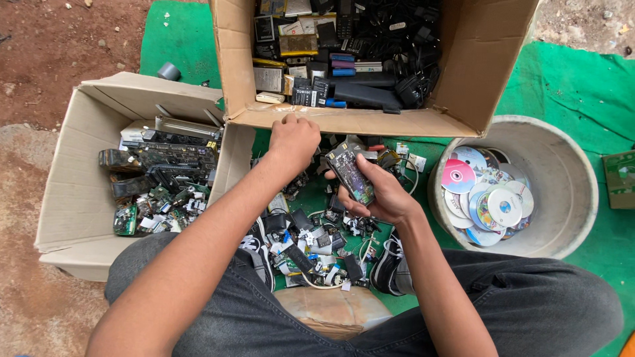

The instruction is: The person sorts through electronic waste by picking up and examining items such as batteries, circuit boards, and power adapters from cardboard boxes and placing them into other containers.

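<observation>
Green-tinted circuit board (pixel 350 175) lies gripped in my right hand (pixel 380 195), fingers curled around it; my left hand (pixel 291 142), closed knuckles-up, rests just beside it against the cardboard box (pixel 344 121) flap.

Seated on a green mat (pixel 582 86), the person holds a stripped phone board (pixel 350 175) in the right hand (pixel 380 192), while the left hand (pixel 292 140) rests closed at the flap of the upper cardboard box (pixel 235 66) of batteries and chargers. 1 side box (pixel 73 192) holds circuit boards; a round tub (pixel 575 185) holds discs. Loose parts (pixel 311 241) lie between the shoes.
</observation>
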